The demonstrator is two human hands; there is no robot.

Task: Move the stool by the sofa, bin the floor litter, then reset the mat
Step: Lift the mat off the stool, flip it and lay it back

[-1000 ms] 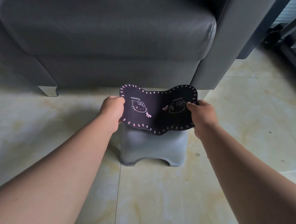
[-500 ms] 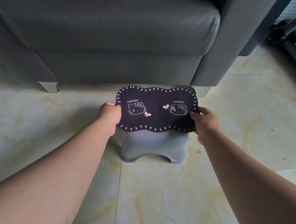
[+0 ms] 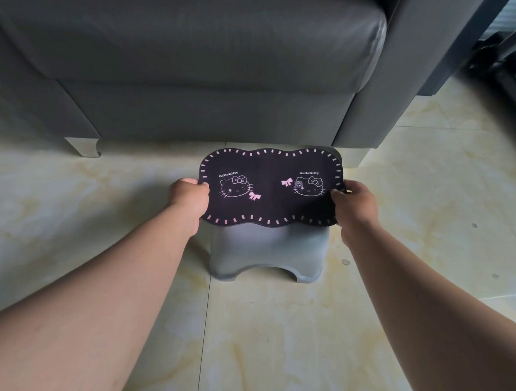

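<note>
A black mat [image 3: 269, 187] with pink stitch marks and two cat-face prints lies flat across the top of a low grey plastic stool [image 3: 266, 254]. The stool stands on the tiled floor right in front of a dark grey sofa [image 3: 181, 52], near the sofa's right armrest. My left hand [image 3: 189, 198] pinches the mat's left edge. My right hand [image 3: 355, 205] pinches its right edge. The mat overhangs the stool's top and hides it.
Pale marbled floor tiles [image 3: 270, 349] spread all around the stool. A silver sofa foot [image 3: 84, 146] stands at the left. Small dark specks [image 3: 345, 262] dot the floor to the right of the stool. A dark metal frame [image 3: 511, 51] fills the upper right corner.
The mat, held tilted and curved above the stool a second ago, has come down flat onto the stool's top. Both hands kept their grip on its ends.
</note>
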